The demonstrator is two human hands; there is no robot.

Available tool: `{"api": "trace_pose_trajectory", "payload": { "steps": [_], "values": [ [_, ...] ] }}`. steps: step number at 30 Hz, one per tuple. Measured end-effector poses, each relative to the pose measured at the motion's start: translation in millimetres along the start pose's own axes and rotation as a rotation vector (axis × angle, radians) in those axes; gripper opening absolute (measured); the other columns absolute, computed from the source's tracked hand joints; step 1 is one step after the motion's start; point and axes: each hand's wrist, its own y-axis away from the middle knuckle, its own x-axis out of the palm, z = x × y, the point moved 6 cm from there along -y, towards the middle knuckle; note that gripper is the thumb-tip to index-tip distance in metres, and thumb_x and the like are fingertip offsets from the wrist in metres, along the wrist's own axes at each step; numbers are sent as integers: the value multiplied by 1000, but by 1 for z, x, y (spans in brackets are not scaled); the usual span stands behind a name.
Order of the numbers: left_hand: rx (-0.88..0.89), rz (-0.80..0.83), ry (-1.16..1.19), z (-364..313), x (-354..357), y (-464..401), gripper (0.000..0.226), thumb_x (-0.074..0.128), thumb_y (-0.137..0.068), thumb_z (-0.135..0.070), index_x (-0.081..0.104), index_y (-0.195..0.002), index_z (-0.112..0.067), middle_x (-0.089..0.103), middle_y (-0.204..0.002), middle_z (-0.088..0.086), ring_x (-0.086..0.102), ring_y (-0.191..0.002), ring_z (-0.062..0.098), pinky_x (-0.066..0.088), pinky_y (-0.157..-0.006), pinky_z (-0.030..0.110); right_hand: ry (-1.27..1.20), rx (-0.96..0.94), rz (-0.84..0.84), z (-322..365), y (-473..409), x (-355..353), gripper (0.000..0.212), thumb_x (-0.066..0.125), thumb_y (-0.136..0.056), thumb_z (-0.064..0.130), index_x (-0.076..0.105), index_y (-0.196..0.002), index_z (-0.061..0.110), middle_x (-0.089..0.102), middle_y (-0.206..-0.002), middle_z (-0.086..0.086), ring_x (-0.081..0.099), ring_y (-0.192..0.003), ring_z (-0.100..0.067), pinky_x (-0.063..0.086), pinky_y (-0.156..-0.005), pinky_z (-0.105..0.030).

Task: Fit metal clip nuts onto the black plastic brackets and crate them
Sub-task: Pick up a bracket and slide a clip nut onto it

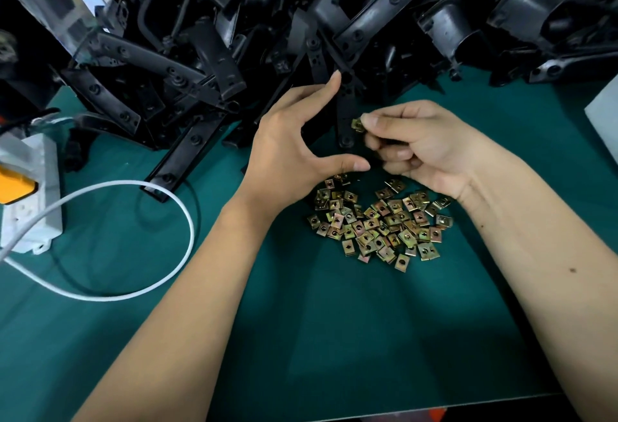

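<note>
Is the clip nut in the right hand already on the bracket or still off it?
Off. The right hand pinches the clip nut beside the bracket, not seated.

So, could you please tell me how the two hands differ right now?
The right hand pinches one clip nut at its fingertips; the left hand holds nothing. The left hand's fingers are spread in an open curve; the right hand's are curled. Both hover over the green mat, near the pile of clip nuts.

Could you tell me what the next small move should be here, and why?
Probably press the clip nut, pinched in the right hand, onto the bracket strip beside it; the left hand is open and could steady that strip.
</note>
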Motion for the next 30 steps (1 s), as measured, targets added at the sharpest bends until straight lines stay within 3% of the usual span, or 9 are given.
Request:
{"api": "trace_pose_trajectory", "payload": {
  "steps": [6, 12, 18, 30],
  "values": [
    [19, 7, -17, 0, 2, 0, 108, 93, -62, -55, 48, -154, -20, 57, -143, -2, 51, -136, 8, 40, -118, 31, 20, 5, -6, -2, -2, -4, 16, 62, -99, 6, 73, -88, 7, 57, -69, -4, 34, -41, -2, 26, -41, -15],
    [-4, 59, -58, -2, 3, 1, 108, 94, -62, -52, 47, -155, -23, 55, -143, -3, 49, -137, 9, 39, -118, 33, 206, -89, -63, 3, -1, 0, 15, 60, -101, 2, 69, -89, 3, 51, -65, -6, 31, -42, -4, 26, -41, -16],
    [-30, 5, -97, -3, 5, -1, 108, 93, -62, -54, 47, -155, -23, 56, -141, -1, 51, -135, 13, 41, -116, 37, 74, -114, -165, -1, -2, 1, 15, 59, -101, 2, 69, -89, 2, 50, -62, -3, 31, -41, -4, 25, -41, -17],
    [-58, -5, -91, 2, 3, 1, 108, 93, -62, -55, 47, -155, -24, 56, -142, -4, 50, -135, 9, 41, -116, 32, 174, -125, -165, 1, -4, -2, 16, 59, -102, 3, 70, -91, 2, 50, -66, -6, 30, -40, -5, 23, -39, -17]
  ]
}}
